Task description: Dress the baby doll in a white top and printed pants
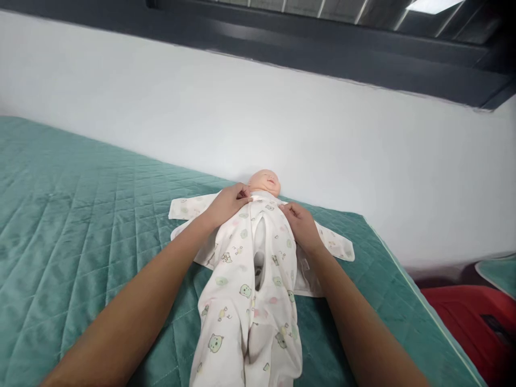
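A baby doll (266, 181) lies on its back, its head near the wall. White baby pants (229, 301) with green animal prints cover its front up to the chest, and a slit gapes at the crotch. Under them a matching baby shirt (336, 243) spreads out, both sleeves stretched sideways. My left hand (230, 204) is closed at the upper left edge of the pants, just below the doll's chin. With fingers pinched, my right hand (300, 223) grips the upper right edge. The doll's arms and legs are hidden by the clothing.
A green quilted cover (100, 215) lies beneath everything, its edge running down on the right. Behind the doll rises a white wall (201, 107) with a dark beam (242, 32) above. Beyond the right edge stands a red object (463, 317), partly cut off.
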A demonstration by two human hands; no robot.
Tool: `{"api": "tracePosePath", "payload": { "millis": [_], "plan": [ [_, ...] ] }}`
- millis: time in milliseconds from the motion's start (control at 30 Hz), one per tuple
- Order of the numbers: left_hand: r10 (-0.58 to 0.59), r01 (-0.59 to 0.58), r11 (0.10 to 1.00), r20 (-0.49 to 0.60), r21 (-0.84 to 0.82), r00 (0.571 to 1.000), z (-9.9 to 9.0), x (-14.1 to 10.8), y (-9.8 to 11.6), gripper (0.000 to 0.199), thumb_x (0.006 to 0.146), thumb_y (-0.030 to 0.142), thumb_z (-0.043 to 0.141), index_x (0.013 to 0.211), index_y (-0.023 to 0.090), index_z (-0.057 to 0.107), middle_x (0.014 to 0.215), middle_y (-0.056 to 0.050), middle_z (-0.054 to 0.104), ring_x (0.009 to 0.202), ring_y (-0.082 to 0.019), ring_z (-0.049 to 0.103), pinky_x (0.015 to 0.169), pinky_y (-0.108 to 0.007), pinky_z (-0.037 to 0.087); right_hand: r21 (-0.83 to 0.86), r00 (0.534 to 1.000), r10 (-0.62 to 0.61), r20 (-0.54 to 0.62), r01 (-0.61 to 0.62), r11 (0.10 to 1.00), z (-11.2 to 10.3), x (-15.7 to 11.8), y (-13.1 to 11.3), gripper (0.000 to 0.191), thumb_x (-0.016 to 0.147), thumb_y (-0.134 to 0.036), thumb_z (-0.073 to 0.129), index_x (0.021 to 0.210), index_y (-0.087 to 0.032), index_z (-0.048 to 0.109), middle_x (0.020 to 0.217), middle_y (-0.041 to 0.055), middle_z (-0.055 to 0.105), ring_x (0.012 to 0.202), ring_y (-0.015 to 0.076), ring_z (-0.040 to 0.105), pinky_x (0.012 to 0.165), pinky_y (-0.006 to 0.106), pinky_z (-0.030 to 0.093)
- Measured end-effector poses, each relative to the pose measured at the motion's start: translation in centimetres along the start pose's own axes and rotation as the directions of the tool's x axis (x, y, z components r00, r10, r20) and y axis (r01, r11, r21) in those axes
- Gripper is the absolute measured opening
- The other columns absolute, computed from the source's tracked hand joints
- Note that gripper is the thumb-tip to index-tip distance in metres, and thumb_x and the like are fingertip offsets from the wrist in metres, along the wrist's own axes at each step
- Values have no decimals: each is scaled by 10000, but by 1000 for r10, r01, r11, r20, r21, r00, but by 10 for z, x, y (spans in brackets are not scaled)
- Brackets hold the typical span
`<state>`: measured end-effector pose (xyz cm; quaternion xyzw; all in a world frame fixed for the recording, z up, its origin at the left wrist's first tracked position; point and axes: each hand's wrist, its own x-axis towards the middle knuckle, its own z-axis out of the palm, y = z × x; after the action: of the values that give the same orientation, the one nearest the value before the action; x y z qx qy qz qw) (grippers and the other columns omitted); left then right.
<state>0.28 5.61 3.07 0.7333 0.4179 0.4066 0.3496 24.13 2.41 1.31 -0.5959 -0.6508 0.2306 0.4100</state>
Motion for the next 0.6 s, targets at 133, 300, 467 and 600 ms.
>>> {"api": "tracePosePath", "payload": {
  "millis": [133,300,467,600],
  "plan": [
    [67,-69,995,29,72,997,-5,-5,-2,181,898,320,545,1026,205,601,1082,-55,664,998,-197,621,907,-346,477,-66,989,-133,60,137,988,-4,-3,-5,434,901,-577,516,662,-219,461,722,-12,522,722,172,470,698,311,386],
    [176,-195,933,89,301,980,-11,-1,-12,231,941,409,478,907,202,575,1085,-78,630,1092,-242,546,1023,-431,410,-118,939,-327,103,338,934,-6,2,-5,368,920,-491,514,678,-216,544,1124,87,582,1145,260,490,1041,433,336],
    [84,-139,941,183,307,979,-19,1,-16,314,941,479,440,828,203,540,1299,-77,573,1249,-257,484,1105,-463,341,-25,947,-257,194,267,963,-10,3,-6,374,934,-490,503,688,-215,566,1419,61,526,1356,276,414,1134,450,272],
    [20,-95,962,279,256,960,-28,-2,-11,288,937,464,428,861,211,544,1391,-52,515,1336,-242,431,1132,-438,329,104,945,-200,258,178,978,-16,4,-5,361,914,-493,553,684,-215,557,1448,17,537,1328,260,492,1104,394,330]
  ]
}}
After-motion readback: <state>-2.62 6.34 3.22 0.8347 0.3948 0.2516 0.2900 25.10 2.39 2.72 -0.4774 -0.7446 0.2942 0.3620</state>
